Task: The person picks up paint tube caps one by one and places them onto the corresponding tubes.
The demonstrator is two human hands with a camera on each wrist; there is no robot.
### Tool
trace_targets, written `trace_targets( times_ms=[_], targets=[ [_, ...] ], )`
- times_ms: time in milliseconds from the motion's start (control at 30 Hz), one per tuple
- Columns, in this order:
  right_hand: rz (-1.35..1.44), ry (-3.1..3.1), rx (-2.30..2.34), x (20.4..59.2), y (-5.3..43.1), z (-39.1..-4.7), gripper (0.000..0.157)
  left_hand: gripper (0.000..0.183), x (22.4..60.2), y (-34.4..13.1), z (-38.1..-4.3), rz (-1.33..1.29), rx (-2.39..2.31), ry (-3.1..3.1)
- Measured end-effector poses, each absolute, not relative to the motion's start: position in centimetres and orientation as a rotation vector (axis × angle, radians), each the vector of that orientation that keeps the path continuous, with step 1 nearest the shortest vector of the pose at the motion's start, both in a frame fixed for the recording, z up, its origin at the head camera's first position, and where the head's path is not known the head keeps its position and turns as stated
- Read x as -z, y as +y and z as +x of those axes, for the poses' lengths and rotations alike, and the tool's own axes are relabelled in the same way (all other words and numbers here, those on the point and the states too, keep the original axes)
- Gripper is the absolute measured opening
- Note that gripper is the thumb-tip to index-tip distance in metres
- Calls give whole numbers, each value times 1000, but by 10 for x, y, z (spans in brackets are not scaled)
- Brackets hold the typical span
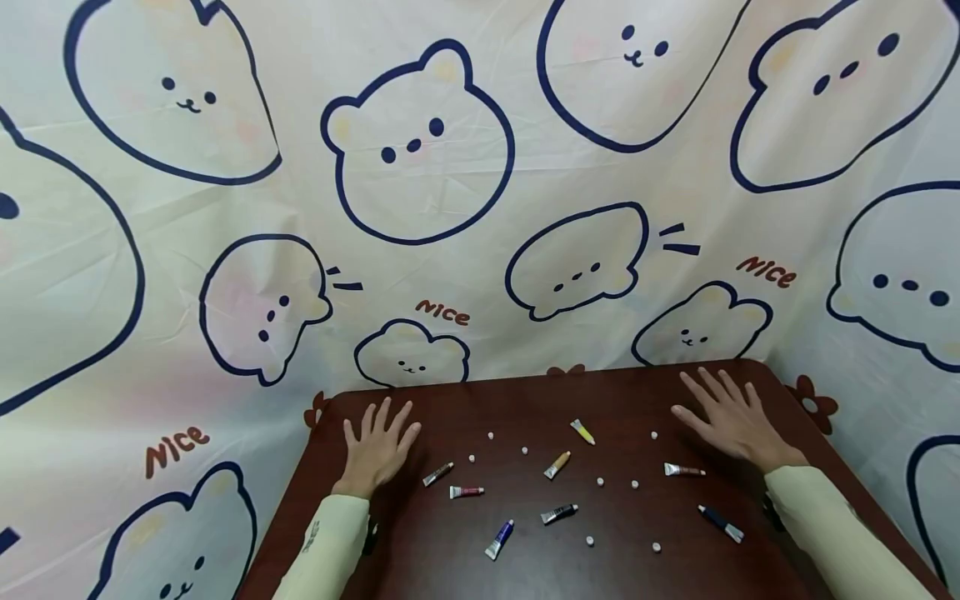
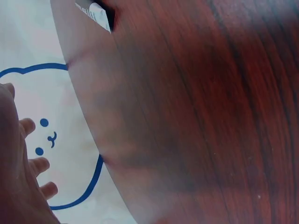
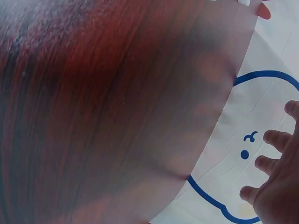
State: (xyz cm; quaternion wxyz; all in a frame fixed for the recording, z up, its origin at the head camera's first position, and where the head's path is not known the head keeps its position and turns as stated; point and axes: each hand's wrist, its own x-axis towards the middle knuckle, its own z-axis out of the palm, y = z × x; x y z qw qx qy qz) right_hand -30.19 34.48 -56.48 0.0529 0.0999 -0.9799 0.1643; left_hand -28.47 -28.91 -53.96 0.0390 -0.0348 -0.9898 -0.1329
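Note:
My left hand (image 1: 375, 450) is palm down at the table's far left, with its fingers spread and nothing in its grasp. Nearest to it is a small brown paint tube (image 1: 438, 474), with a red tube (image 1: 467, 492) just beyond. At the far right my right hand (image 1: 731, 421) also has spread, empty fingers. A red-brown tube (image 1: 684, 470) and a small white round piece (image 1: 654, 434) lie close to it. The left wrist view shows a tube's printed white end (image 2: 97, 14). Whether either palm touches the table is hard to tell.
On the dark brown table (image 1: 435, 567) also lie yellow (image 1: 582, 432), ochre (image 1: 557, 465), black (image 1: 559, 513), blue (image 1: 498, 539) and navy (image 1: 721, 523) tubes. Several white pieces are scattered among them. A bear-print cloth (image 1: 420, 275) hangs behind the table and along its sides.

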Motion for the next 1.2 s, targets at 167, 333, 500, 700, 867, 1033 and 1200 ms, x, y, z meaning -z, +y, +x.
trace_targets(
  times_ms=[167,333,500,700,867,1033,1200],
  targets=[
    [323,-2963,-530,565,343,-300,90,67,540,-287,-285,-126,424,-3027],
    [343,-2954,-557,563,341,-299,90,66,540,-285,-285,-148,444,-3011],
    [359,-2943,-536,562,337,-298,88,66,540,-285,-284,-172,420,-3030],
    [368,-2940,-545,561,333,-296,87,65,542,-284,-281,-200,425,-3018],
    [389,-2945,-531,561,327,-297,88,63,546,-282,-279,-217,460,-3014],
    [411,-2944,-511,562,321,-297,88,63,550,-280,-278,-233,499,-3022],
    [428,-2950,-489,564,315,-299,89,64,552,-277,-272,-229,533,-3035]
  ],
)
